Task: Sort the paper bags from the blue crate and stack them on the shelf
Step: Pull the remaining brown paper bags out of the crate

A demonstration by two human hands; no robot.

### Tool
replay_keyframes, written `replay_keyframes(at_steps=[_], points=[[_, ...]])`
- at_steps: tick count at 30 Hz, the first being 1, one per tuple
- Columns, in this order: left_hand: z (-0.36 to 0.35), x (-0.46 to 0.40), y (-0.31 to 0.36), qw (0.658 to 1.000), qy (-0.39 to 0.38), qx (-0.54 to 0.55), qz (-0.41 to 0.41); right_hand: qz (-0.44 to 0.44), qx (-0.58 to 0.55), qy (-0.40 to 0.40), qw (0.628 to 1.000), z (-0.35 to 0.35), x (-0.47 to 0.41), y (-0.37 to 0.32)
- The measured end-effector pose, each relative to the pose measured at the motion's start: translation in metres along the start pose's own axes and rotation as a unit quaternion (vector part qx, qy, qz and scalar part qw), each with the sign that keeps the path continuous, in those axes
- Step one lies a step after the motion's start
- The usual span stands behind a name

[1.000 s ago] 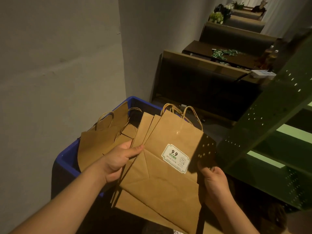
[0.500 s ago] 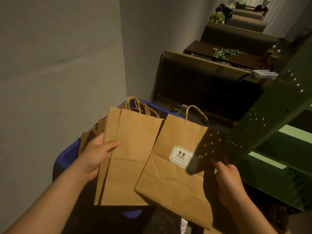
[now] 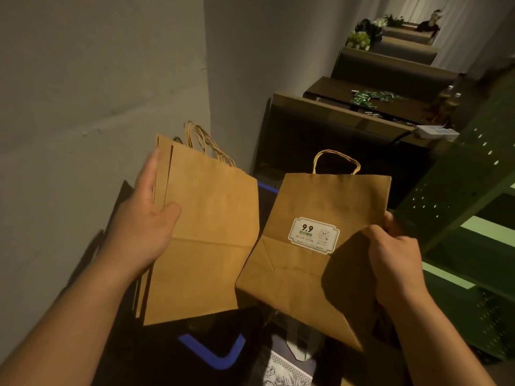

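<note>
bags now parted: left hand (image 3: 145, 229) grips plain stack (image 3: 206, 232), right hand (image 3: 393, 260) pinches stickered bag (image 3: 315, 263); sorting underway, shelf (image 3: 473, 190) next.

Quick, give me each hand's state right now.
Left hand: holds the stack of plain bags.
Right hand: grips the stickered bag.

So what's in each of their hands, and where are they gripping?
The left hand holds a bundle of plain paper bags by its left edge. The right hand grips the stickered bag by its right edge.
</note>
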State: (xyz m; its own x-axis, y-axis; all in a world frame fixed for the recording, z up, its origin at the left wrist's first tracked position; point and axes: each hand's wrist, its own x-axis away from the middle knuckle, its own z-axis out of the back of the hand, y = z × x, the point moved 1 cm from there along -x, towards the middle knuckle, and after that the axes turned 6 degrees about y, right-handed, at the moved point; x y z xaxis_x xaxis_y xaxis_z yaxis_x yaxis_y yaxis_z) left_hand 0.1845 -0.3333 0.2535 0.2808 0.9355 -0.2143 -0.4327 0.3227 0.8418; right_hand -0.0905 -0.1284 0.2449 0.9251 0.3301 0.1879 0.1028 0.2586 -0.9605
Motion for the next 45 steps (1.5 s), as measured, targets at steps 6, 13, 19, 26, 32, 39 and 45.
replay_keyframes(at_steps=[6, 13, 19, 26, 32, 39, 45], points=[[-0.006, 0.008, 0.023, 0.997, -0.031, -0.063, -0.020, 0.087, -0.036, -0.110, 0.989, -0.028, 0.032, -0.035], [-0.021, 0.022, 0.048, 0.993, -0.106, -0.042, -0.018, 0.094, -0.041, -0.276, 0.956, -0.098, 0.075, -0.045], [-0.013, 0.029, 0.045, 0.988, -0.151, -0.005, 0.014, 0.061, -0.077, -0.323, 0.941, -0.123, 0.077, -0.033], [0.001, 0.022, 0.025, 0.994, -0.077, 0.068, 0.023, 0.084, 0.101, -0.187, 0.974, -0.112, 0.053, 0.024], [0.006, 0.016, 0.009, 0.976, -0.088, 0.185, 0.076, -0.051, 0.010, -0.193, 0.980, -0.095, 0.038, 0.041], [-0.015, 0.018, -0.007, 0.938, -0.132, 0.262, 0.183, -0.041, 0.001, -0.260, 0.965, -0.077, 0.030, 0.037], [-0.048, 0.031, -0.024, 0.898, -0.185, 0.291, 0.273, -0.082, 0.030, -0.277, 0.957, -0.054, 0.022, 0.040]])
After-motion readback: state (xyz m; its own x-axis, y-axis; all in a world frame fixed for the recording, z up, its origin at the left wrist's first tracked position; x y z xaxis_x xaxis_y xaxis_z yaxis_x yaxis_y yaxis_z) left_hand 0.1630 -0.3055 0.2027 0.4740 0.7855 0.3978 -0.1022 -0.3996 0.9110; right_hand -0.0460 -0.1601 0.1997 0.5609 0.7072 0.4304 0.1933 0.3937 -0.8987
